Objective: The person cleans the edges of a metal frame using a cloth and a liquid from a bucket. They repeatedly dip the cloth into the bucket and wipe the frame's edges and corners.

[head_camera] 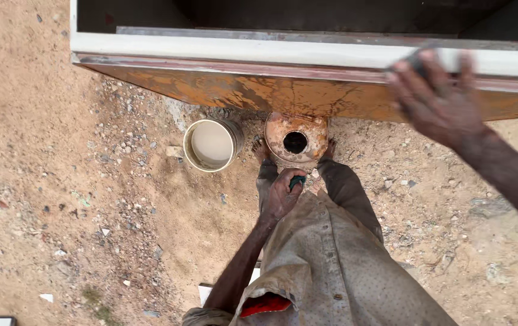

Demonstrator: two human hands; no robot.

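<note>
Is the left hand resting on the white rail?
No. The left hand hangs low by the trousers, closed around a small green object; it is the right hand that reaches the white rail.

From my remote seat the daylight looks bright, flat and warm, with soft shadows (none hard-edged) on the sandy ground [41,151]. The raised right hand [437,99] is motion-blurred; the dark box interior [307,13] is underexposed.

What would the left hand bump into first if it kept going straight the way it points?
Probably the rusty round can with the dark hole, just beyond the left hand, which holds a small green thing. Depth is hard to judge, so it might reach the ground first.
</note>
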